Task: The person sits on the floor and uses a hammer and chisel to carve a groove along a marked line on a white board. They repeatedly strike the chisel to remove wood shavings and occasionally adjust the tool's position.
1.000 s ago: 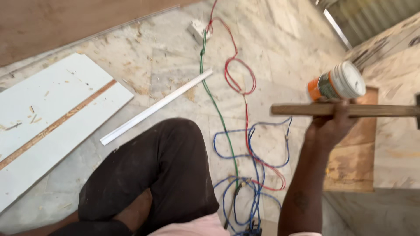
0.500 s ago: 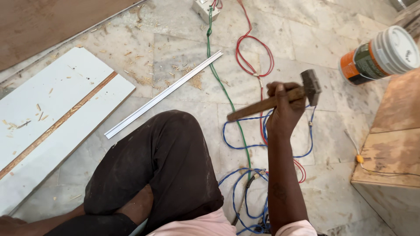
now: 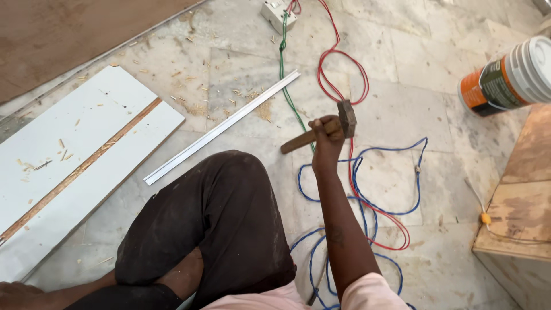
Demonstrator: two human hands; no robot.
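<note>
So the right hand (image 3: 325, 143) has its fingers wrapped tight round a hammer (image 3: 321, 130), gripping the wooden handle right up by the dark metal head, with the handle's tail poking out to the left. It's held over the marble floor (image 3: 402, 109), above a tangle of red wire (image 3: 344, 80), blue wire (image 3: 367, 189) and a green wire (image 3: 290, 97) that run toward a white switch box (image 3: 277, 12) at the far edge. Left of the hammer lies a long white trim strip (image 3: 221, 129), and further left a white laminated board (image 3: 74, 161) sprinkled with wood chips. A white tub with an orange label (image 3: 508, 77) sits far right, next to a plywood piece (image 3: 522, 195). The left hand (image 3: 14, 293) is barely in shot at the near left corner; can't tell what its fingers are doing.
</note>
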